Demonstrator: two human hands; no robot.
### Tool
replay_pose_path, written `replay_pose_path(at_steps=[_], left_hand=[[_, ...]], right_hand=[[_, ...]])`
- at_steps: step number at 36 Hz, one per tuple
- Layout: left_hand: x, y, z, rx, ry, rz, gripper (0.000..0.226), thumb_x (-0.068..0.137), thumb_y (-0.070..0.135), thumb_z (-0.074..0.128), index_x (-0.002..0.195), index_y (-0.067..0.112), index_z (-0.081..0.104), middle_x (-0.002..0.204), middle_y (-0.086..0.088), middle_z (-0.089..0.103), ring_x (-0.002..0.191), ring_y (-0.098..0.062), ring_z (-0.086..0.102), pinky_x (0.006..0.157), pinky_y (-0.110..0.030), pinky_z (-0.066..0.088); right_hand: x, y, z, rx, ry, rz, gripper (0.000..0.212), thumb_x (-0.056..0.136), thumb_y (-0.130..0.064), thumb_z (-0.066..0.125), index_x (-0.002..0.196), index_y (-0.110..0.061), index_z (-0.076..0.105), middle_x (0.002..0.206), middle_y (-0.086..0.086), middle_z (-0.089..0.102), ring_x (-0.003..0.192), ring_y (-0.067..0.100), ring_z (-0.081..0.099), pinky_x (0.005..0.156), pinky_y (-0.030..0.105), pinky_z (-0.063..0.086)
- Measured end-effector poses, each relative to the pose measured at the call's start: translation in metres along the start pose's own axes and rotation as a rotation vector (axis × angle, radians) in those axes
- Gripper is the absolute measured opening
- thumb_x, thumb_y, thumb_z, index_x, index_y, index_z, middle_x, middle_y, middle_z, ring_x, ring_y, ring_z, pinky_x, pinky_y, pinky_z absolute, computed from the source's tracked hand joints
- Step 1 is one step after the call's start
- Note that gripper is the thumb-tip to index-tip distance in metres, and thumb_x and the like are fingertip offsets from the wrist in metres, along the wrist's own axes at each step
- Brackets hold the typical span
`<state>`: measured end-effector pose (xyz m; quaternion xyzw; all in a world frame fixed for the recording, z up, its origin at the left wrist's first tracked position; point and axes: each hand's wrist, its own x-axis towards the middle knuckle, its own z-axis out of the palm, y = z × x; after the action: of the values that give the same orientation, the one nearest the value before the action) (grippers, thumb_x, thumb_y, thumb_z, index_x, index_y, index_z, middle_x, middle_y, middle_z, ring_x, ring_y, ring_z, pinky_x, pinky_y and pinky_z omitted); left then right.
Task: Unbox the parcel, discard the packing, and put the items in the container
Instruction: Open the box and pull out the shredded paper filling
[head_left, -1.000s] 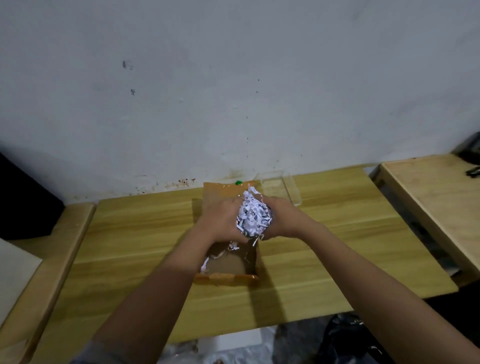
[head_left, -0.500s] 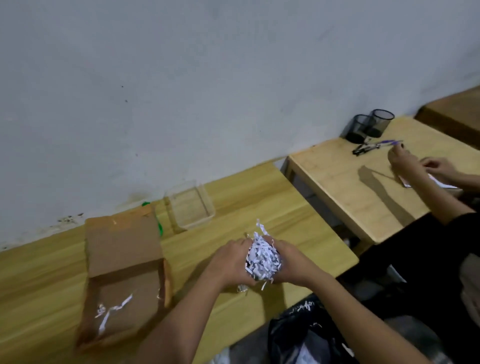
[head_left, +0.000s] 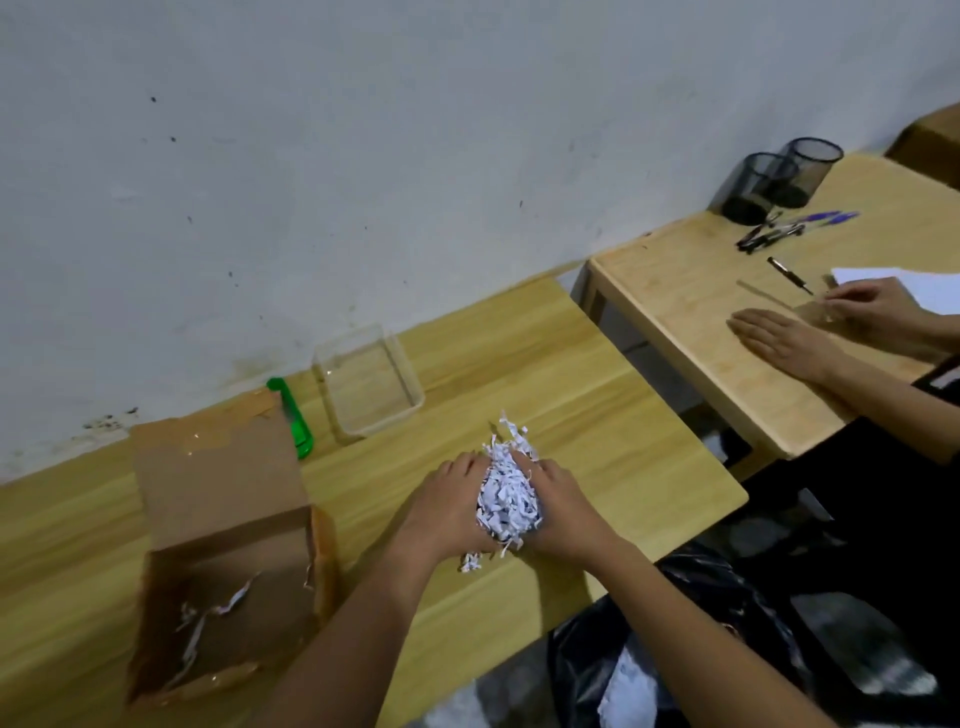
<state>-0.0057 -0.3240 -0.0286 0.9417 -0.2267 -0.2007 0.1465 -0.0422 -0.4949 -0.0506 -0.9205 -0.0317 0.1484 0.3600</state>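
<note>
A wad of white shredded paper is cupped between my left hand and my right hand, above the right part of the wooden table. A few shreds dangle below the wad. The open cardboard box lies at the left with its flap folded back; only a few paper strips show inside. A clear plastic container stands empty near the wall, beyond my hands.
A green utility knife lies between box and container. A black rubbish bag with paper in it sits on the floor below the table's right edge. Another person's hands rest on the neighbouring table with pens and two dark cups.
My hands have carried the wad of shredded paper out of the box and to the right. The view has swung right, showing the second table and the black bag.
</note>
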Motion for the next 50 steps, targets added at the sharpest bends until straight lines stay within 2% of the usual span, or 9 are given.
replay_pose_path(at_steps=[5,11,16,20,29,37,41,46,50], left_hand=[[-0.004,0.004,-0.006,0.017,-0.055,-0.018,0.11,0.055,0.045,0.081,0.144,0.018,0.022,0.14,-0.002,0.034,0.124,-0.025,0.038,0.105,-0.04,0.035],[-0.01,0.011,-0.018,0.016,-0.079,-0.054,0.102,0.062,0.041,0.08,0.144,0.019,0.023,0.143,-0.002,0.033,0.129,-0.025,0.033,0.106,-0.041,0.034],[-0.019,0.02,-0.032,0.0,-0.062,-0.073,0.089,0.07,0.032,0.078,0.142,0.018,0.028,0.144,-0.003,0.034,0.131,-0.024,0.034,0.106,-0.039,0.035],[-0.028,0.027,-0.043,0.009,-0.028,-0.081,0.072,0.076,0.023,0.072,0.138,0.015,0.036,0.139,-0.005,0.039,0.128,-0.026,0.037,0.103,-0.038,0.038],[-0.062,0.027,-0.065,0.02,0.104,-0.125,0.056,0.085,0.025,0.058,0.137,0.014,0.038,0.136,-0.007,0.042,0.126,-0.026,0.04,0.101,-0.038,0.037],[-0.122,-0.036,-0.086,-0.019,0.285,-0.308,0.046,0.089,0.032,0.053,0.132,0.015,0.045,0.135,-0.005,0.047,0.123,-0.024,0.045,0.101,-0.036,0.04],[-0.162,-0.089,-0.082,-0.183,0.449,-0.477,0.04,0.09,0.032,0.053,0.125,0.012,0.052,0.125,-0.003,0.052,0.116,-0.021,0.05,0.097,-0.038,0.044],[-0.197,-0.156,-0.07,-0.45,0.696,-0.724,0.033,0.091,0.02,0.054,0.117,0.0,0.055,0.118,-0.018,0.055,0.111,-0.033,0.052,0.095,-0.041,0.043],[-0.204,-0.184,-0.054,-0.595,0.739,-0.801,0.034,0.093,0.018,0.051,0.12,-0.004,0.052,0.119,-0.023,0.056,0.114,-0.036,0.052,0.092,-0.037,0.039]], right_hand=[[-0.004,-0.004,-0.01,-0.028,-0.047,0.031,0.104,0.064,-0.041,0.078,0.146,-0.034,0.015,0.135,0.01,0.035,0.125,0.029,0.034,0.106,0.042,0.036],[-0.013,-0.013,-0.035,-0.069,-0.093,0.031,0.093,0.068,-0.025,0.079,0.144,-0.025,0.026,0.144,0.008,0.028,0.132,0.029,0.028,0.11,0.039,0.032],[-0.025,-0.023,-0.057,-0.029,-0.079,0.043,0.081,0.07,-0.02,0.079,0.14,-0.021,0.037,0.14,0.003,0.034,0.129,0.021,0.033,0.111,0.034,0.033],[-0.033,-0.03,-0.072,-0.085,-0.044,-0.002,0.063,0.077,-0.018,0.073,0.134,-0.015,0.046,0.133,0.006,0.042,0.125,0.022,0.04,0.101,0.026,0.034],[-0.038,-0.071,-0.079,-0.117,0.04,-0.107,0.037,0.087,-0.017,0.06,0.124,-0.011,0.055,0.127,0.009,0.051,0.118,0.023,0.05,0.093,0.026,0.037],[-0.016,-0.15,-0.02,0.032,-0.01,-0.209,0.031,0.083,-0.006,0.061,0.114,-0.008,0.062,0.116,0.012,0.06,0.11,0.024,0.055,0.092,0.027,0.042],[-0.011,-0.19,0.035,0.079,-0.125,-0.239,0.031,0.083,-0.003,0.058,0.114,-0.006,0.062,0.117,0.014,0.059,0.11,0.026,0.056,0.092,0.03,0.045],[-0.007,-0.223,0.093,0.085,-0.221,-0.201,0.032,0.084,0.001,0.053,0.115,-0.005,0.06,0.12,0.016,0.057,0.114,0.026,0.052,0.089,0.015,0.033],[0.001,-0.232,0.121,0.036,-0.228,-0.135,0.034,0.085,-0.001,0.051,0.118,-0.006,0.057,0.122,0.016,0.054,0.116,0.028,0.051,0.095,0.018,0.032]])
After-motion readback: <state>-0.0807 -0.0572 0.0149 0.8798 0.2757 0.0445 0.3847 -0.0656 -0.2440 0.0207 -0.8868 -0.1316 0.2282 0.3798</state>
